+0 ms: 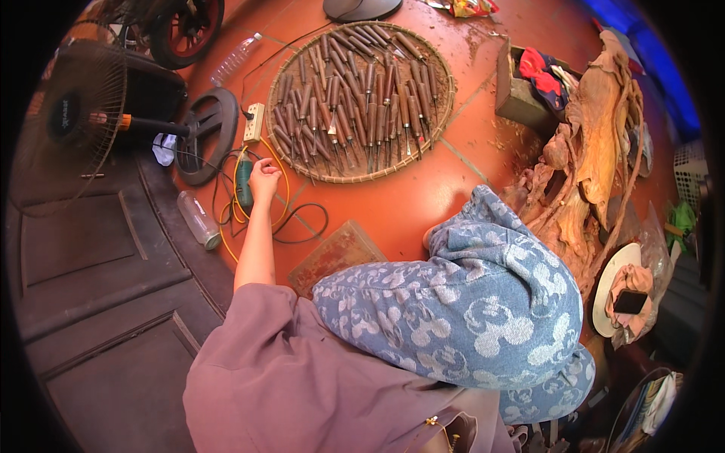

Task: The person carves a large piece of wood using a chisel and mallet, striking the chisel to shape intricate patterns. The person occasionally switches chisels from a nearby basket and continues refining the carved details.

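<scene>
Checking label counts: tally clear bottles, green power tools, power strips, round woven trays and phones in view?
Clear bottles: 2
Green power tool: 1
Power strip: 1
Round woven tray: 1
Phone: 1
Total: 6

You've got open floor (377, 200) between the round tray (355, 180) and your jeans (445, 309), but cables (326, 221) and that green tool (243, 181) crowd the left.

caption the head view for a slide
The left hand beside a green tool, near a round woven tray of wooden-handled tools.
</scene>
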{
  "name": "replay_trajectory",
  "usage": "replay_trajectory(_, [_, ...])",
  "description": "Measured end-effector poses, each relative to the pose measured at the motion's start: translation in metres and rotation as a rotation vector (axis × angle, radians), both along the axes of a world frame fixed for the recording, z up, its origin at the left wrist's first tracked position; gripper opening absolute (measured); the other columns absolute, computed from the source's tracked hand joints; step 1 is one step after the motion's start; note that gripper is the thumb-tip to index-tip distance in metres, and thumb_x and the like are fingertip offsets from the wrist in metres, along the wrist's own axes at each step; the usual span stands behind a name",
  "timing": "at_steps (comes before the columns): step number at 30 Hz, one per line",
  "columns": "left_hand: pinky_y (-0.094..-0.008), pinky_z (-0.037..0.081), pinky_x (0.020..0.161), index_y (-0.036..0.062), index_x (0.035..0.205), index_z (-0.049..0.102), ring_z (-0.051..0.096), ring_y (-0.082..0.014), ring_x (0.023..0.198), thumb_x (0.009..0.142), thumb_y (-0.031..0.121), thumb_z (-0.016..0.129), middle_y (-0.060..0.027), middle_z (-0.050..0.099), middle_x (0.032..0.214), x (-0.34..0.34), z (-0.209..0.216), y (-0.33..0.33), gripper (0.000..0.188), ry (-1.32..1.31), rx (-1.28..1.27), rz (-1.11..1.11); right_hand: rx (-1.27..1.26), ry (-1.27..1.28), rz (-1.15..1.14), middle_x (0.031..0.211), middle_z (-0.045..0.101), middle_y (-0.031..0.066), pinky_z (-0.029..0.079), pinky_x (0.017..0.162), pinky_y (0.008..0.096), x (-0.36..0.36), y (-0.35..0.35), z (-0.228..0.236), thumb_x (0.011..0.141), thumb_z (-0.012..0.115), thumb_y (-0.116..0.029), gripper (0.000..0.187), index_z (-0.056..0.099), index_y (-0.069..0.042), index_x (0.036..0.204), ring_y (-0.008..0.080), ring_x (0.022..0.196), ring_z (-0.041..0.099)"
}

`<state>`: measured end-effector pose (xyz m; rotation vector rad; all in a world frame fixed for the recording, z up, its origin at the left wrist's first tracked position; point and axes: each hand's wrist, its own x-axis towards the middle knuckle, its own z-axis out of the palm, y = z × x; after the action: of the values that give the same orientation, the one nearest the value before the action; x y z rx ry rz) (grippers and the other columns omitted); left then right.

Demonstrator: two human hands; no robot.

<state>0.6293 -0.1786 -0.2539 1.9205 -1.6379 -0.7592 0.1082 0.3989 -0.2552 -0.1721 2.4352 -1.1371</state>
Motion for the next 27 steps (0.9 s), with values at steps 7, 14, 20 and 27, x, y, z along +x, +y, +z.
replay_trajectory(7, [-0.0300, 0.052, 0.070, 0.0082, 0.113, 0.062, 0.066, -0.0140, 0.075, 0.071, 0.002, 0.069, -0.0023, 0.069, 0.085, -0.013, 0.005, -0.001, 0.044, -0.022, 0.028, -0.011, 0.018, -0.012, -0.009, 0.091, 0.067, 0.0221, 0.050, 0.076, 0.0352, -0.001, 0.007, 0.000, 0.073, 0.072, -0.013, 0.037, 0.064, 0.003, 0.106, 0.0279, 0.084, 0.066])
replay_trajectory(14, [-0.0298, 0.052, 0.068, 0.0084, 0.113, 0.062, 0.066, -0.0145, 0.074, 0.069, 0.001, 0.069, -0.0028, 0.070, 0.083, -0.013, 0.014, 0.013, 0.045, -0.051, 0.051, 0.042, 0.029, -0.026, -0.008, 0.090, 0.067, 0.0217, 0.050, 0.075, 0.0350, -0.002, 0.010, 0.000, 0.073, 0.072, -0.012, 0.037, 0.064, 0.003, 0.106, 0.0274, 0.084, 0.066])
replay_trajectory(20, [-0.0320, 0.053, 0.069, 0.0102, 0.111, 0.062, 0.067, -0.0165, 0.075, 0.066, 0.003, 0.069, -0.0020, 0.071, 0.081, -0.015, 0.022, 0.017, 0.046, -0.139, 0.003, 0.084, 0.037, -0.036, -0.009, 0.090, 0.067, 0.0214, 0.050, 0.075, 0.0349, -0.001, 0.013, 0.000, 0.073, 0.072, -0.012, 0.036, 0.064, 0.003, 0.105, 0.0271, 0.084, 0.066])
replay_trajectory(27, [-0.0322, 0.052, 0.069, 0.0120, 0.107, 0.065, 0.067, -0.0163, 0.072, 0.067, 0.005, 0.066, -0.0014, 0.070, 0.078, -0.012, 0.017, 0.015, 0.041, -0.143, -0.024, 0.074, 0.047, -0.052, -0.017, 0.090, 0.068, 0.0210, 0.049, 0.075, 0.0347, 0.001, 0.017, -0.001, 0.073, 0.072, -0.012, 0.036, 0.064, 0.003, 0.105, 0.0266, 0.084, 0.066])
